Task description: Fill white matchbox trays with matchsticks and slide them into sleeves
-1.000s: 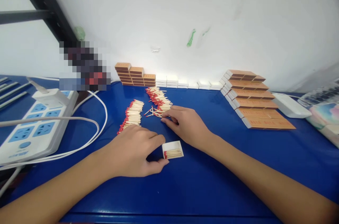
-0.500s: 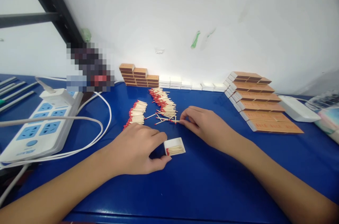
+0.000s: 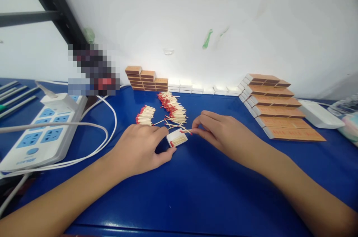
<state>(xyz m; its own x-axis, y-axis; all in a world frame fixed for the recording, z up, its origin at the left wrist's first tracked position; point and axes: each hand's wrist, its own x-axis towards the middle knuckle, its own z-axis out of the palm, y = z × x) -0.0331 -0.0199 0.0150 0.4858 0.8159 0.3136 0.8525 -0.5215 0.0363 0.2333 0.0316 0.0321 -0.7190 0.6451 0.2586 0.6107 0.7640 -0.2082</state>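
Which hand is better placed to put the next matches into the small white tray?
Probably the right hand: its fingers pinch matches beside the tray, which the left hand steadies.

Table (image 3: 195, 192) showing blue; matches (image 3: 173, 108) showing red heads, pale sticks; tray (image 3: 172, 135) looking white; stacked boxes (image 3: 275, 112) by right edge showing orange-brown.

The left hand (image 3: 140, 149) is sliding the white tray (image 3: 176, 138) up from lower centre toward the loose pile (image 3: 173, 108). The right hand (image 3: 223, 132) is coming off that pile, rightward and down, bringing a few pinched matches (image 3: 187, 131) to the tray's right edge.
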